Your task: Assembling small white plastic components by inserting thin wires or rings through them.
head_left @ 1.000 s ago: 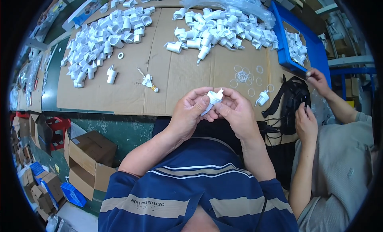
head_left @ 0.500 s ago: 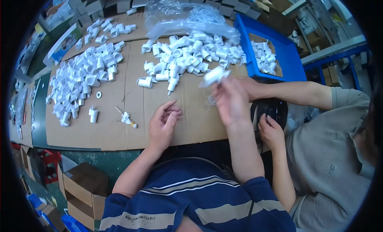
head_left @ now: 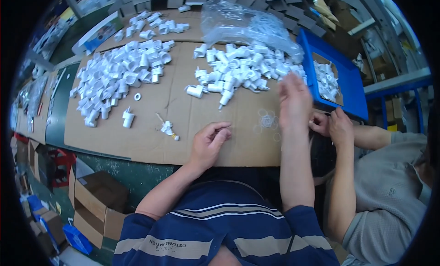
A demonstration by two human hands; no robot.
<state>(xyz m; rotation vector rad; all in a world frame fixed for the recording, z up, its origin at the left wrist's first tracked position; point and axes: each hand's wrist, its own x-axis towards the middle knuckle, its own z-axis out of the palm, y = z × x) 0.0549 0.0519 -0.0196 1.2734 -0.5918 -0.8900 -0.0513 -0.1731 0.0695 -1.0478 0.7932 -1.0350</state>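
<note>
Left grip [head_left: 208, 146] is loosely curled, digits apart; right grip [head_left: 295, 101] is blurred, its state I cannot tell. Left of it: heaped white tubular plastic fittings [head_left: 248, 74], thin clear rings [head_left: 266, 122].

Cardboard [head_left: 181, 89] covers the green table [head_left: 59, 105], and white fittings [head_left: 121, 69] pile up toward its left edge! Another heap [head_left: 238, 67] crowds farther right, blue tray [head_left: 355, 94] at the far right corner, thin rings [head_left: 266, 122] toward the near edge.

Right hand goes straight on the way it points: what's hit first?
The right hand would likely meet the right-hand pile of white parts first, at its right end; height is unclear, so it might pass over.
</note>
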